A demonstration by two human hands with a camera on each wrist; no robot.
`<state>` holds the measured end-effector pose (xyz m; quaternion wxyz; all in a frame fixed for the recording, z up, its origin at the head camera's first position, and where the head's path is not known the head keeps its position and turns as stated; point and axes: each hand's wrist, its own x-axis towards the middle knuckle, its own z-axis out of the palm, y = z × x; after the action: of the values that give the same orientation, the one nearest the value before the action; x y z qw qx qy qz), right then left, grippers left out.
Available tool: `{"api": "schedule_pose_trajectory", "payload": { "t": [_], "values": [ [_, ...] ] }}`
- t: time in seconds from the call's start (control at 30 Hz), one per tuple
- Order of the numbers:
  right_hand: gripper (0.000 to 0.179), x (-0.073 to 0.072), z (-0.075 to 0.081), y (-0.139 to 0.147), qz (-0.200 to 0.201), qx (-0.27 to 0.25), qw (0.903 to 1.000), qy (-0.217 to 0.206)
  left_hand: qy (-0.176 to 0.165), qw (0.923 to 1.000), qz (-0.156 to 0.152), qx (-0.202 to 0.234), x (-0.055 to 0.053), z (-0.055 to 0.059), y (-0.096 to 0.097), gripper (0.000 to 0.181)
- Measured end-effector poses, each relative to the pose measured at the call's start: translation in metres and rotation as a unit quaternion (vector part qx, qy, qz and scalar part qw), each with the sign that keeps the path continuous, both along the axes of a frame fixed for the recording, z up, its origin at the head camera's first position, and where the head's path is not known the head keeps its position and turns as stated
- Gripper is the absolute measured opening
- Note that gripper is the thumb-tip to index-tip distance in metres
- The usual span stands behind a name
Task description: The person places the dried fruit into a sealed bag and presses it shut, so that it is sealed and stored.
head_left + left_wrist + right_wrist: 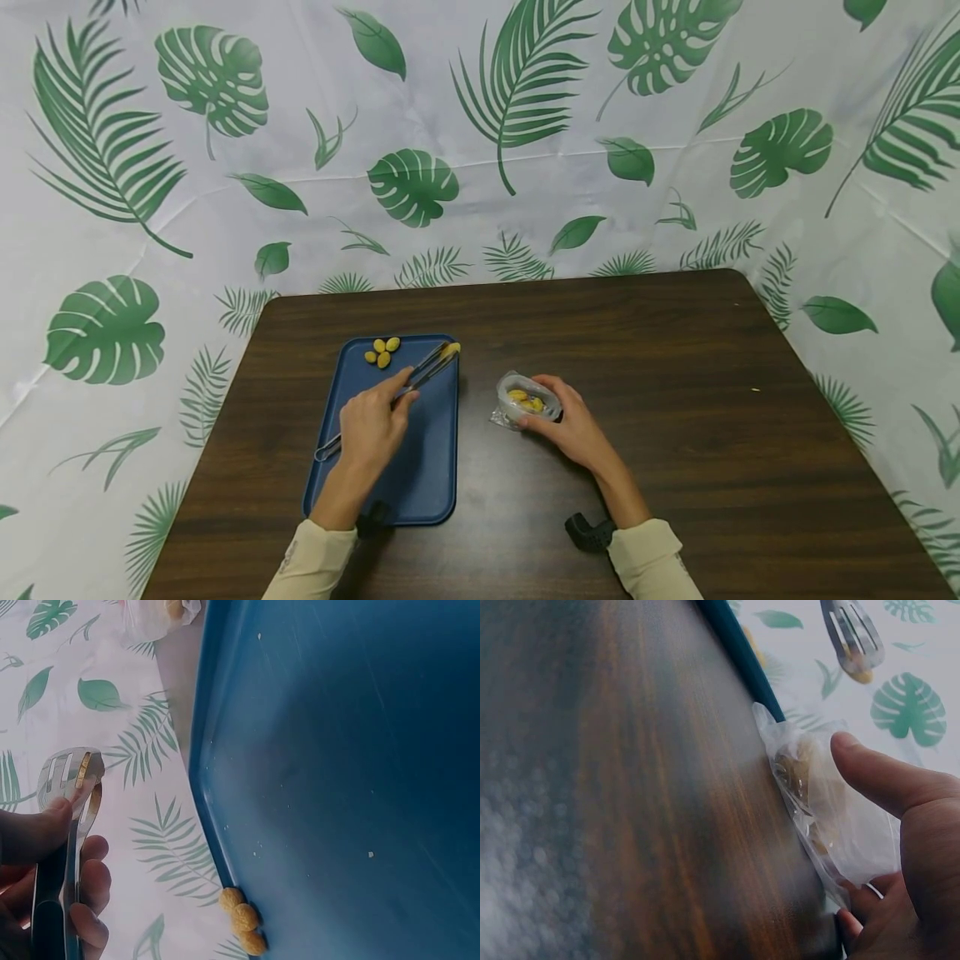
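Note:
My left hand (375,425) grips metal tongs (427,369) above a blue tray (420,492). Between the slotted tips of the tongs sits a yellow-brown, nut-sized piece (452,350). Several similar round pieces (383,360) lie in the tray's far left corner, and the left wrist view shows them as a small cluster (244,919). To the right of the tray, my right hand (566,423) holds a clear plastic bag (504,392) by its side, thumb and fingers around it. Yellow pieces (525,401) are visible inside the bag's open mouth.
The dark wooden table (675,375) extends to the right, with a tiny yellow bit (755,389) on it. A leaf-printed white cloth (525,208) hangs behind the table's far edge. A black wrist device (588,533) is beside the right sleeve.

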<state>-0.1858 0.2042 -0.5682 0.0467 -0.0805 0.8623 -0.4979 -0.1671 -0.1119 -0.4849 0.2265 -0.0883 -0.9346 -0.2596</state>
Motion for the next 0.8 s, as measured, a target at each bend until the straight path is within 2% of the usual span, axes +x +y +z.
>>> {"api": "schedule_pose_trajectory", "payload": {
  "t": [0.33, 0.8],
  "values": [
    [0.072, 0.000, 0.001, -0.001, 0.001, 0.001, 1.0000, -0.002, -0.004, 1.0000, -0.004, 0.002, 0.005, -0.001, 0.008, 0.035],
    [0.073, 0.000, 0.002, -0.001, -0.001, 0.003, 1.0000, -0.003, -0.005, 0.9996, -0.026, 0.007, 0.009, -0.003, 0.016, 0.035]
  ]
}}
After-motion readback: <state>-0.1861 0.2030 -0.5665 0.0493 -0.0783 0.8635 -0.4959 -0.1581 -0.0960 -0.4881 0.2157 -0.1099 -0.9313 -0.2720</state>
